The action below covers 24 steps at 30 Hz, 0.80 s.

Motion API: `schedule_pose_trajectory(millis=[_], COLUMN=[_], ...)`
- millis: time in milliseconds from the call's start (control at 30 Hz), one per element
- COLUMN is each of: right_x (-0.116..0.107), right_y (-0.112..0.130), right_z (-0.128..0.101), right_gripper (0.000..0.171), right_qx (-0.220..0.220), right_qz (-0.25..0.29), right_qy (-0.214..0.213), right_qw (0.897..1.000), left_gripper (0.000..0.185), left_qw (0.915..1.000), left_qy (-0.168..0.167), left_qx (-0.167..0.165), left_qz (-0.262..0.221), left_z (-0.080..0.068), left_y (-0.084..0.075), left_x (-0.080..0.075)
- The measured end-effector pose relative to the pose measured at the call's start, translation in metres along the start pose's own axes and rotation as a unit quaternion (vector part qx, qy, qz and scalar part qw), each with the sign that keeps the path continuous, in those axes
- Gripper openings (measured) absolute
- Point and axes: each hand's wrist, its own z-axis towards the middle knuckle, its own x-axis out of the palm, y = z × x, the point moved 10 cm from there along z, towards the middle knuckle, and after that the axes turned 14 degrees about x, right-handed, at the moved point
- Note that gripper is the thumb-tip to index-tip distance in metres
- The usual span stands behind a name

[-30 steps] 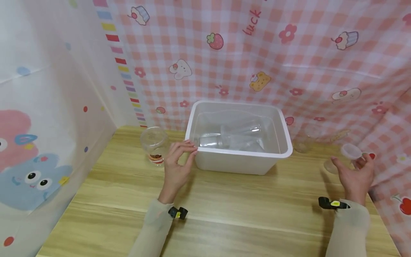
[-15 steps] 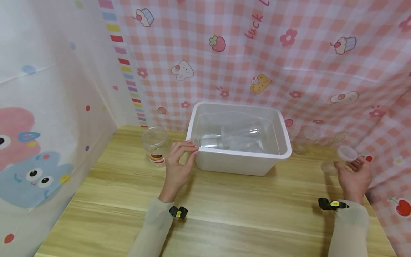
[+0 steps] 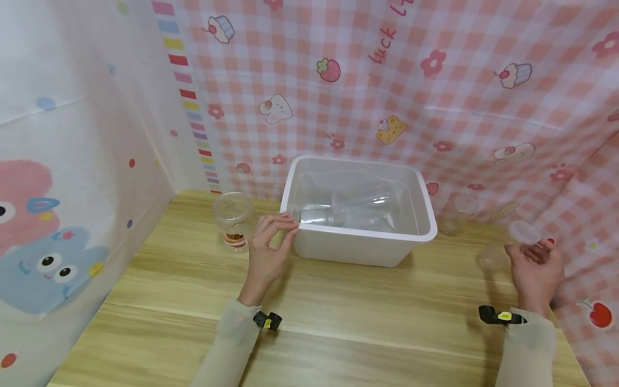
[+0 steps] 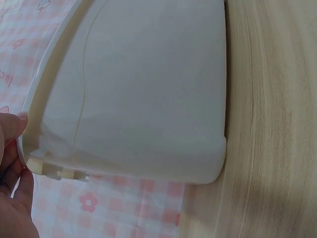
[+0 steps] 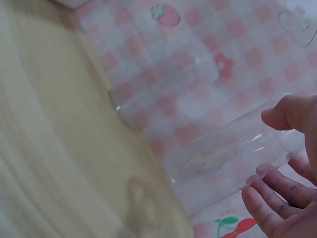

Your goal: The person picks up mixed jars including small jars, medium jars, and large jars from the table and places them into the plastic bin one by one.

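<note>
My left hand point(image 3: 267, 255) pinches the front left corner of a white plastic bin point(image 3: 345, 248) between thumb and fingers. In the left wrist view its fingers sit right at the bin's rim point(image 4: 30, 99). Several clear plastic containers point(image 3: 316, 216) lie on their sides inside the bin. At the right, my right hand point(image 3: 538, 274) grips a clear cylindrical container point(image 5: 218, 161) near its top, thumb on one side and fingers on the other. Its base point(image 3: 492, 259) is close over the table's back right part. Beside it stands another clear container point(image 5: 163, 82).
A clear container with a printed food picture point(image 3: 234, 217) stands left of the bin. The wooden table point(image 3: 367, 328) extends toward me. A pink checked cloth point(image 3: 348, 97) hangs behind, and a white patterned cloth point(image 3: 87, 140) hangs at the left.
The base of the clear container in my right hand has shifted slightly left and toward me. The head view has turned a little. My left hand stays at the bin's corner.
</note>
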Motion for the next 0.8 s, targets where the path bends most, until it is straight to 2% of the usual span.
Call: schedule_pose_trajectory(millis=[100,300,500,633,800], right_x=[-0.002,-0.005,-0.005,-0.001,0.006], right_y=[0.011,0.038,0.066,0.079,0.096], right_z=[-0.008,-0.027,-0.049,-0.063,-0.081], right_gripper=[0.057,0.058,0.058,0.060,0.062], right_qx=[-0.018,-0.069,-0.126,-0.139,-0.150], right_qz=[0.010,0.088,0.096,0.133,0.154], right_qy=[-0.002,0.006,0.015,0.050,0.085], right_qw=[1.000,0.994,0.987,0.980,0.973], left_gripper=[0.007,0.008,0.008,0.008,0.008], left_qw=[1.0000,1.0000,1.0000,1.0000,1.0000], left_qy=[0.002,0.001,-0.002,-0.001,-0.001], left_qx=[-0.002,-0.007,0.000,0.001,0.002], left_qz=[0.001,-0.003,-0.003,-0.002,-0.003], left_z=[0.000,-0.001,0.000,0.000,0.000], left_y=[0.000,0.002,0.002,0.001,-0.001], left_x=[0.000,0.001,0.001,0.001,0.001])
